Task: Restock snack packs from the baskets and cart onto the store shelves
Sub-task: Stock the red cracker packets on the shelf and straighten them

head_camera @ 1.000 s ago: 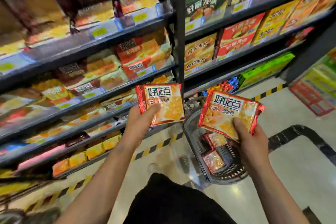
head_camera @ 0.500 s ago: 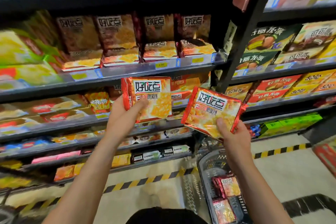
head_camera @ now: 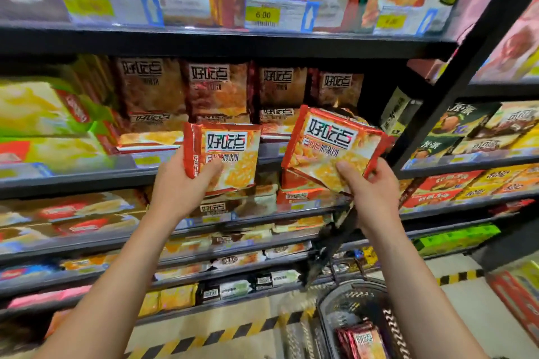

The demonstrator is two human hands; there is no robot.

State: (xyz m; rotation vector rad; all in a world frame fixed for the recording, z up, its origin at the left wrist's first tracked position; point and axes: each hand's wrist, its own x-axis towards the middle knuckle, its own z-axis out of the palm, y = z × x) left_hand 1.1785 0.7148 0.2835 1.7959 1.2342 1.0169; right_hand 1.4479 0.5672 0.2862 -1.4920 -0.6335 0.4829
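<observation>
Bottom right, on floor: dark wire-mesh basket (head_camera: 329, 304) holding red foil snack pack (head_camera: 363, 342).
Left hand (head_camera: 182, 183): fingers and thumb clamped round lower left corner of upright red-and-orange snack pack (head_camera: 230, 154).
Right hand (head_camera: 369, 183): thumb and fingers pinching lower edge of second red-and-orange snack pack (head_camera: 332, 146), tilted clockwise.
Both packs raised before black metal shelf (head_camera: 87, 178) carrying row of matching shelved packs (head_camera: 218, 90).
Yellow price tag (head_camera: 262, 14) on shelf edge above.

1. Snack pack in the left hand (head_camera: 226, 156): large "好吃点".
2. Snack pack in the right hand (head_camera: 329, 144): the same "好吃点".
3. Yellow price tag (head_camera: 262, 15) on the upper shelf edge: apparently "6.00".
</observation>
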